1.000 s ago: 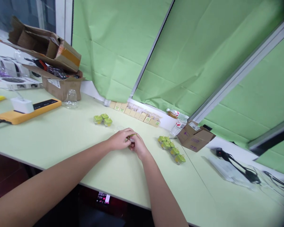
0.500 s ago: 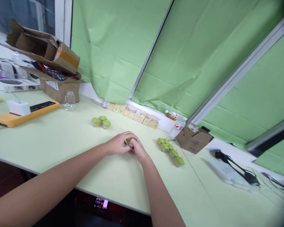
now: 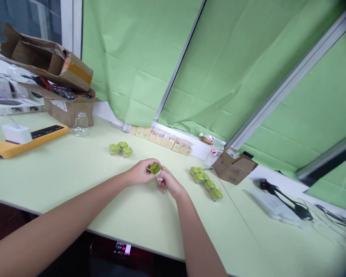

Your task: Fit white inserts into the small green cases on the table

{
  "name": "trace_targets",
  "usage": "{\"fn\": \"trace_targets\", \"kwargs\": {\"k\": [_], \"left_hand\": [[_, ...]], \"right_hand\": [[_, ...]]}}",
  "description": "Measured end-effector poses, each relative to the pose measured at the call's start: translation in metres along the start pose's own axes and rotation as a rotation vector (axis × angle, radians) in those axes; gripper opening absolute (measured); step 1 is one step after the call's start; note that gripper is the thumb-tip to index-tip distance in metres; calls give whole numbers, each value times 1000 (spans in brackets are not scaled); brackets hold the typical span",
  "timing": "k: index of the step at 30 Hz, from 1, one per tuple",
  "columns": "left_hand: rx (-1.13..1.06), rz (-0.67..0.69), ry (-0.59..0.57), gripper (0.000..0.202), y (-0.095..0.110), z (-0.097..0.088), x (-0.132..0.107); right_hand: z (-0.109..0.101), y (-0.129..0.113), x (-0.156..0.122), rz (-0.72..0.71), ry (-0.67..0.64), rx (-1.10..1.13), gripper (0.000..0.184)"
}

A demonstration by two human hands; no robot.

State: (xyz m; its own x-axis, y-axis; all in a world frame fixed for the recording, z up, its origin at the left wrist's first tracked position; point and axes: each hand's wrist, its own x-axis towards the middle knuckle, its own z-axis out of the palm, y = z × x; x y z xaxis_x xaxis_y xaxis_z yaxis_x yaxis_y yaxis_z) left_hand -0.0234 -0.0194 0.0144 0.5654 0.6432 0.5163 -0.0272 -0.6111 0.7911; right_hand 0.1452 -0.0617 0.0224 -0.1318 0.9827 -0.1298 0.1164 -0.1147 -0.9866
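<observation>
Just above the middle of the table [image 3: 144, 215], my left hand [image 3: 141, 172] grips a small tub with a green lid [image 3: 155, 168], fingers round its far side. My right hand [image 3: 170, 182] closes on the same tub from the right, thumb against its near edge. The tub's lower part is hidden by my fingers. Beyond my left hand sits a small group of like green-lidded tubs [image 3: 127, 151]. To the right of my right hand several more tubs [image 3: 210, 185] stand in a slanting row.
Small cardboard boxes [image 3: 160, 137] line the back edge below green blinds. A yellow power strip [image 3: 46, 135], a clear plastic jar [image 3: 81, 125] and open cartons [image 3: 69, 107] are at left. Plastic bottles [image 3: 215, 153], a brown box [image 3: 235, 166] and black cables [image 3: 288, 200] lie at right.
My hands have parted slightly and turned, so the green lid now shows between them. The view has shifted a little; the other tubs stay in place.
</observation>
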Motion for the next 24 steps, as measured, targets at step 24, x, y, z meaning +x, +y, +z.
{"fn": "trace_targets", "kwargs": {"k": [24], "left_hand": [[-196,-203,166,18,-27,3,10]], "right_hand": [[-15,22,3,-158,499,-916,32]]}}
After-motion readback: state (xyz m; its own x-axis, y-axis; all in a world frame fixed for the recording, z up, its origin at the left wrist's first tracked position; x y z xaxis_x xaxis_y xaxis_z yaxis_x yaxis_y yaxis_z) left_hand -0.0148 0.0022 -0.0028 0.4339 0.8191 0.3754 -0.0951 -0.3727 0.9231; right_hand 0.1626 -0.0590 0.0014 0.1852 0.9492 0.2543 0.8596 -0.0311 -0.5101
